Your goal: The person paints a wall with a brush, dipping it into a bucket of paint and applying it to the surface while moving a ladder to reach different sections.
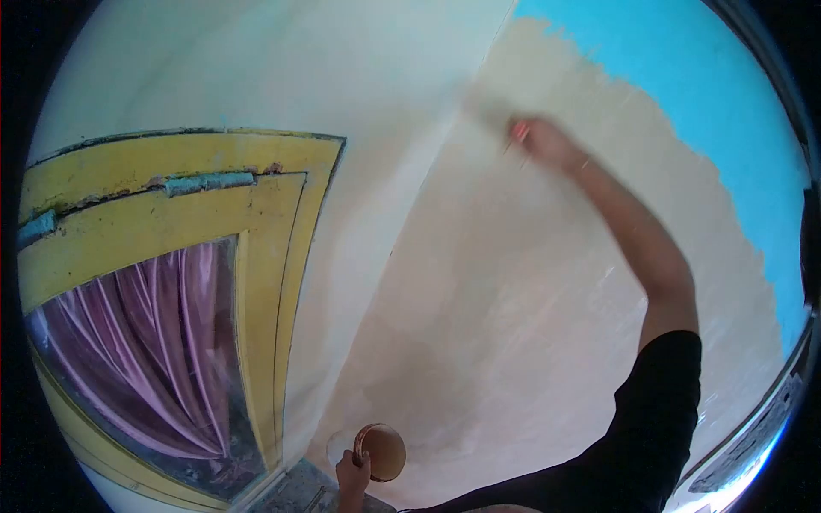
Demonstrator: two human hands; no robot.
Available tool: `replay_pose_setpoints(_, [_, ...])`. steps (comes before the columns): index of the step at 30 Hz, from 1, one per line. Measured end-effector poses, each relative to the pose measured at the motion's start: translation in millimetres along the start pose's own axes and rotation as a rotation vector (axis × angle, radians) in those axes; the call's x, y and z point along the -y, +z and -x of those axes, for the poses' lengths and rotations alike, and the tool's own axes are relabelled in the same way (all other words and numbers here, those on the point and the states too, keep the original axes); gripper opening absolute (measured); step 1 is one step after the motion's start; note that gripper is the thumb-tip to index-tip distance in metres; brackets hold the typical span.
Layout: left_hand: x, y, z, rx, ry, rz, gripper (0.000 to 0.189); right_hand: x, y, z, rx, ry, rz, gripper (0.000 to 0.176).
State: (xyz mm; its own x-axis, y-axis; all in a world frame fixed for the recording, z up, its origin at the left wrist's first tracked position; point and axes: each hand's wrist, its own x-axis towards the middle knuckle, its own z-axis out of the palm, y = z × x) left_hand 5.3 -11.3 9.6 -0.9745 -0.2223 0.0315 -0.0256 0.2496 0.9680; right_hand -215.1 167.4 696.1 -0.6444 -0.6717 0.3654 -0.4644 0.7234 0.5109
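Low in the view, my left hand grips the rim of a round container with beige stuff inside. High up, my right hand is raised against the wall, near the line where two wall faces meet. Its fingers are closed round something reddish, blurred by motion, that I cannot make out. The wall around this hand is beige, and a bright blue area with a ragged edge lies to its right.
A yellow frame with teal hinges stands at the left, around glass with a purple curtain behind it. A pale wall face lies between the frame and the corner. A grey surface shows at the bottom.
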Motion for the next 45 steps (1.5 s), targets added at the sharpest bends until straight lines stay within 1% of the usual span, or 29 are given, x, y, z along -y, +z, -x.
replay_pose_setpoints(1, [8, 3, 1, 0.01, 0.013, -0.024, 0.032, -31, -27, -12, -0.122, 0.104, 0.268, 0.01])
replay_pose_setpoints(2, [10, 5, -1, 0.017, 0.002, -0.033, 0.032, -43, -62, -17, -0.33, -0.082, 0.474, 0.01])
replay_pose_setpoints(3, [7, 5, -4, 0.004, 0.032, -0.031, 0.032, -75, -92, -24, -0.34, -0.045, 0.732, 0.013])
replay_pose_setpoints(4, [5, 3, -3, -0.007, 0.053, -0.029, 0.032, -60, -114, -24, -0.352, 0.118, 0.92, 0.016])
replay_pose_setpoints(5, [2, 1, -3, -0.003, 0.034, -0.049, 0.033, -60, -126, -26, -0.386, 0.159, 0.967, 0.023])
replay_pose_setpoints(6, [-3, 1, -4, 0.001, 0.014, -0.065, 0.033, -33, -128, -22, -0.35, 0.307, 0.923, 0.024])
replay_pose_setpoints(7, [-9, -1, -2, -0.007, 0.026, -0.024, 0.033, -40, -109, -23, -0.32, 0.298, 0.901, 0.024])
replay_pose_setpoints(9, [-15, 1, 0, -0.008, 0.008, 0.013, 0.033, -62, -63, -28, -0.319, 0.014, 0.849, 0.018])
replay_pose_setpoints(11, [-12, 4, -2, -0.013, 0.042, -0.031, 0.033, 0, 15, -5, -0.058, -0.004, 0.629, 0.021])
replay_pose_setpoints(13, [-15, 4, -3, 0.012, 0.01, -0.021, 0.033, 47, 109, 21, 0.151, -0.13, 0.426, 0.024])
replay_pose_setpoints(14, [-16, 2, -4, 0.028, -0.013, -0.013, 0.034, 75, 143, 44, 0.158, -0.379, 0.204, 0.023])
replay_pose_setpoints(15, [-17, 1, -4, 0.035, -0.016, -0.037, 0.034, 111, 183, 66, 0.171, -0.39, 0.124, 0.02])
replay_pose_setpoints(16, [-17, 1, -3, 0.032, -0.006, -0.018, 0.035, 143, 219, 84, 0.301, -0.331, -0.06, 0.016])
replay_pose_setpoints(17, [-14, 0, -1, 0.019, 0.005, -0.003, 0.037, 182, 248, 103, 0.419, -0.13, -0.072, 0.016])
replay_pose_setpoints(18, [-10, 4, -1, 0.018, -0.002, 0.013, 0.038, 196, 293, 127, 0.304, -0.389, -0.051, 0.016])
replay_pose_setpoints(19, [-4, 6, -1, 0.01, -0.013, 0.02, 0.04, 230, 289, 148, 0.308, -0.105, -0.324, 0.02])
replay_pose_setpoints(20, [-2, 3, 1, -0.009, -0.015, -0.042, 0.041, 251, 304, 170, 0.1, -0.042, -0.436, 0.023])
replay_pose_setpoints(22, [0, 6, 0, -0.023, -0.04, -0.108, 0.042, 287, 300, 204, -0.14, 0.221, -0.542, 0.016])
replay_pose_setpoints(24, [3, 9, 1, 0.007, -0.059, -0.161, 0.043, 305, 306, 246, -0.419, 0.379, -0.717, 0.01])
replay_pose_setpoints(26, [5, 12, 3, -0.047, -0.065, -0.111, 0.042, 324, 302, 299, -0.397, 0.645, -0.771, 0.01])
replay_pose_setpoints(29, [0, 3, 4, -0.052, 0.007, -0.012, 0.04, 349, 284, 370, -0.377, 0.695, -0.893, 0.01])
replay_pose_setpoints(31, [-4, 2, 1, 0.065, -0.015, 0.023, 0.041, 363, 273, 415, -0.338, 0.824, -0.993, 0.01])
replay_pose_setpoints(33, [-12, 6, -2, 0.048, 0.025, 0.074, 0.04, 376, 258, 451, -0.299, 0.955, -1.082, 0.011])
replay_pose_setpoints(35, [-29, 8, 0, 0.083, 0.044, 0.064, 0.04, 390, 240, 478, -0.116, 1.511, -1.372, 0.014])
replay_pose_setpoints(36, [-38, 9, 0, 0.095, 0.063, 0.046, 0.04, 394, 241, 484, -0.104, 1.56, -1.366, 0.014])
replay_pose_setpoints(38, [-54, 10, 6, 0.179, 0.038, 0.023, 0.038, 401, 243, 499, -0.276, 1.699, -1.454, 0.017])
replay_pose_setpoints(40, [-59, 4, 14, 0.287, -0.036, 0.018, 0.036, 401, 238, 501, -0.474, 1.655, -1.542, 0.017])
replay_pose_setpoints(42, [-73, 15, 22, 0.388, -0.053, -0.001, 0.035, 398, 241, 505, -0.433, 1.678, -1.513, 0.015])
replay_pose_setpoints(45, [-70, 22, 30, 0.523, -0.017, -0.049, 0.034, 398, 223, 510, -0.512, 1.672, -1.559, 0.015])
